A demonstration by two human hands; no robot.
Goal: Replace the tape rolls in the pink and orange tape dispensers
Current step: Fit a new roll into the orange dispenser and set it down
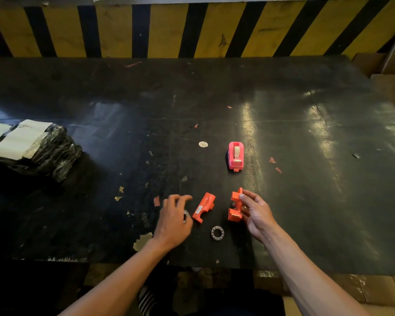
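Your right hand (pixel 254 209): fingers curled, pinching one orange dispenser half (pixel 235 207) upright on the worktop (pixel 306 179). Your left hand (pixel 173 218): loosely spread, palm down over a partly hidden tape core (pixel 186 215), gripping nothing. Other orange half (pixel 203 207): between your hands. Loose core (pixel 217 232): nearer you. Pink dispenser (pixel 236 156): farther back, assembled.

Open table (pixel 306 201) right of the pink dispenser (pixel 236 156); the wrapped bundle (pixel 32 149) blocks the far left

Pink dispenser (pixel 236 156) upright with roll, orange dispenser split in two halves (pixel 203 207) (pixel 235 206), empty core (pixel 217 233) nearby
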